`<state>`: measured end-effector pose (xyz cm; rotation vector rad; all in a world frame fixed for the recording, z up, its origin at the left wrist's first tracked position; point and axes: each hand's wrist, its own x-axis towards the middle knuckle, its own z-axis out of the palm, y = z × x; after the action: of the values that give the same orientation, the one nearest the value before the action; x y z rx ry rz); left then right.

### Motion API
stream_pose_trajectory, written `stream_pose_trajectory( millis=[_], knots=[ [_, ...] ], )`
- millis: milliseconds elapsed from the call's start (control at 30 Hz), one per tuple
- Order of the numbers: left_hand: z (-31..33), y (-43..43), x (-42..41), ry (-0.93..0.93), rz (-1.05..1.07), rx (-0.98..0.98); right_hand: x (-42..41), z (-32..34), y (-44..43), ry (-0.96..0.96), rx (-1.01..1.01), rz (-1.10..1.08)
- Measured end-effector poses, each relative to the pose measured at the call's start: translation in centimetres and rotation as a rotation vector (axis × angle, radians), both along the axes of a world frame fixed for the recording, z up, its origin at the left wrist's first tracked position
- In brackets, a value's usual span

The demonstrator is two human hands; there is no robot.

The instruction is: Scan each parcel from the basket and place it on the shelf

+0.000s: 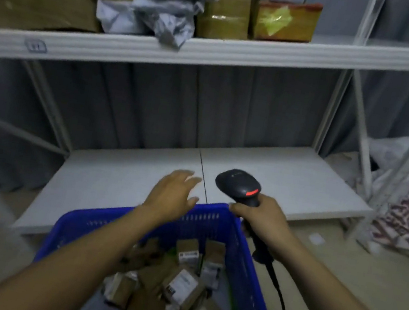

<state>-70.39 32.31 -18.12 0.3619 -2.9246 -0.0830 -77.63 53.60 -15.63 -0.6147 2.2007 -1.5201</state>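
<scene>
The left hand [173, 194] reaches out holding nothing, fingers straight and spread, above the far rim of the blue basket [247, 263]. At its 3 o'clock the right hand [259, 214] grips the handle of a black scanner [238, 185], whose head shows a red light. Small brown parcels [180, 282] lie heaped in the basket, at 6 o'clock in the view. The lower shelf [288, 178] lies just beyond the basket at 12 o'clock. Higher still, the upper shelf [241, 53] carries brown boxes [226, 19] and grey bags [168, 1].
</scene>
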Motion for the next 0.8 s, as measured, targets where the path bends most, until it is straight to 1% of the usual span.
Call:
stream_pose_trajectory(
  millis=[133,233,367,467,567,633,700,767,800],
  knots=[
    [-9.5,-0.5,3.1,-0.202,0.053,0.093,0.9,-6.9,-0.9,-0.033,0.113,0.013],
    [-15.6,0.2,2.7,-0.257,0.099,0.192,-0.3,-9.9,-1.3,-0.071,0.181,-0.012],
    [-22.3,1.6,-1.5,-0.311,0.107,0.336,-3.4,-12.4,-0.4,-0.096,0.244,-0.050],
    [-27.3,2.4,-5.6,-0.312,0.140,0.494,-5.5,-14.2,0.9,-0.125,0.286,-0.137],
    [-30.7,3.7,-9.1,-0.238,0.229,0.666,-6.8,-15.5,1.5,-0.192,0.270,-0.203],
    [-32.6,4.4,-10.8,-0.219,0.305,0.680,-7.2,-16.0,1.7,-0.222,0.253,-0.217],
    [-35.9,4.2,-12.0,-0.278,0.402,0.677,-7.6,-16.6,1.9,-0.229,0.240,-0.229],
    [-38.0,4.4,-12.4,-0.322,0.486,0.742,-7.8,-16.9,2.0,-0.233,0.238,-0.219],
    [-36.0,4.9,-12.1,-0.320,0.505,0.772,-7.8,-16.9,2.0,-0.236,0.238,-0.205]
  ],
)
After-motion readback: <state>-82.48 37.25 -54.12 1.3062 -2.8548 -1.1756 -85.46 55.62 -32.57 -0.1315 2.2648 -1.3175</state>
